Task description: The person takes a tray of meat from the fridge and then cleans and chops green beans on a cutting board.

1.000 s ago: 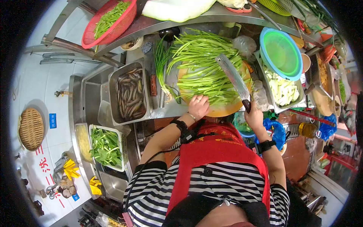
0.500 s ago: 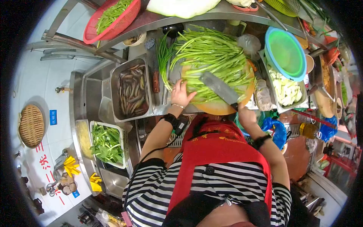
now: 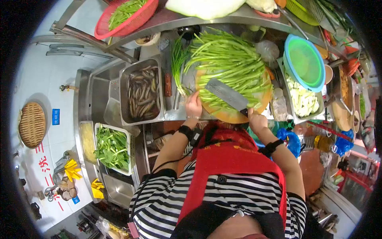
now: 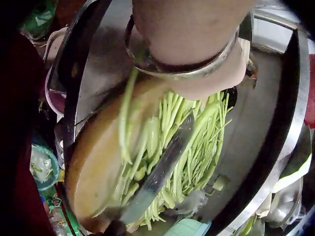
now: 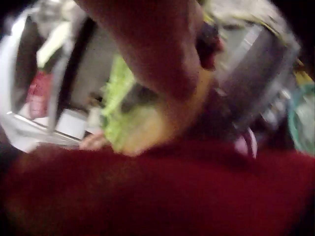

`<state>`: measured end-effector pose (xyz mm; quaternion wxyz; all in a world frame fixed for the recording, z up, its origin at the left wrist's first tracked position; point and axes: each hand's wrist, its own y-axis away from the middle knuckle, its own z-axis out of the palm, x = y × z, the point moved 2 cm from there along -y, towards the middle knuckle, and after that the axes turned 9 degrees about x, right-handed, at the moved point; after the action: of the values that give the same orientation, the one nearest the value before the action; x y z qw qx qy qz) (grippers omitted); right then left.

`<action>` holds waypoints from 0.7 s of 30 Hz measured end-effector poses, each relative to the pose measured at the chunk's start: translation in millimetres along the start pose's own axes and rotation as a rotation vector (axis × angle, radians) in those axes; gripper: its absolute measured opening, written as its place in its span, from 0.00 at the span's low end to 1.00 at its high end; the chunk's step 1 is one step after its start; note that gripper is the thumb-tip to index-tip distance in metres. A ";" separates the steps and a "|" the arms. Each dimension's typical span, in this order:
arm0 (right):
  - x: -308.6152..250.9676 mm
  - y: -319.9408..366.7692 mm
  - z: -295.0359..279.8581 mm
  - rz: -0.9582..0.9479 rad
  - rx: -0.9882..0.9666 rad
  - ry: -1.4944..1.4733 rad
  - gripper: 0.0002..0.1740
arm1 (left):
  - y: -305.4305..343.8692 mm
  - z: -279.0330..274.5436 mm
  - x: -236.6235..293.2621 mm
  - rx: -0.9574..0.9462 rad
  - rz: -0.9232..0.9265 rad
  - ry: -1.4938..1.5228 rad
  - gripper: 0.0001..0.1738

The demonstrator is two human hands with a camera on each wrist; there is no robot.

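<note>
My right hand (image 3: 258,121) grips the handle of a cleaver (image 3: 226,94). The broad blade lies across a heap of long, thin green stalks (image 3: 227,51) on a round yellowish cutting board (image 3: 215,113). At the board's left edge is my left hand (image 3: 193,105), its fingertips by the ends of the stalks. Much of that hand is hidden behind the wrist in the left wrist view, where the cleaver (image 4: 165,169) slants over the stalks (image 4: 199,152). The right wrist view is blurred; there the stalks (image 5: 117,91) show beside my right hand (image 5: 172,73).
Left of the board are a bunch of thin green onions (image 3: 178,65) and a metal pan (image 3: 122,117) of dark, slender fish. A blue-rimmed green basin (image 3: 304,61) overlaps a pan of pale cut vegetables (image 3: 304,101) on the right. A metal shelf (image 3: 223,20) spans the back.
My left hand has shifted from the front of the stalks to the board's left edge. The cleaver has swung leftward and lower, from raised at the right to across the stalks.
</note>
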<state>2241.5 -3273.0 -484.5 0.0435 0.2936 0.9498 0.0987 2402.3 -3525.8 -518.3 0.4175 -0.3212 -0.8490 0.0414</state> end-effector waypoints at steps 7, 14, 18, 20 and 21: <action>6.9 6.5 -52.0 -0.003 0.167 -0.147 0.13 | 8.4 -21.7 17.3 -0.059 0.122 0.133 0.39; -5.3 -13.1 -20.1 -0.077 0.000 -0.027 0.10 | 27.5 -5.6 21.8 -0.275 0.084 -0.197 0.63; 21.4 12.0 -48.4 -0.037 0.220 -0.190 0.12 | 24.2 -8.1 34.1 -0.171 0.267 -0.316 0.62; 31.6 22.8 -24.3 0.088 0.247 -0.192 0.14 | 22.5 -6.6 34.1 -0.197 0.266 -0.396 0.59; 33.5 26.3 -14.7 0.155 0.260 -0.195 0.14 | 22.0 -6.3 34.6 -0.214 0.269 -0.436 0.58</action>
<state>2226.2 -3235.2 -465.3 0.0894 0.3774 0.9203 -0.0507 2402.8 -3489.6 -498.0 0.1794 -0.4568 -0.8681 0.0746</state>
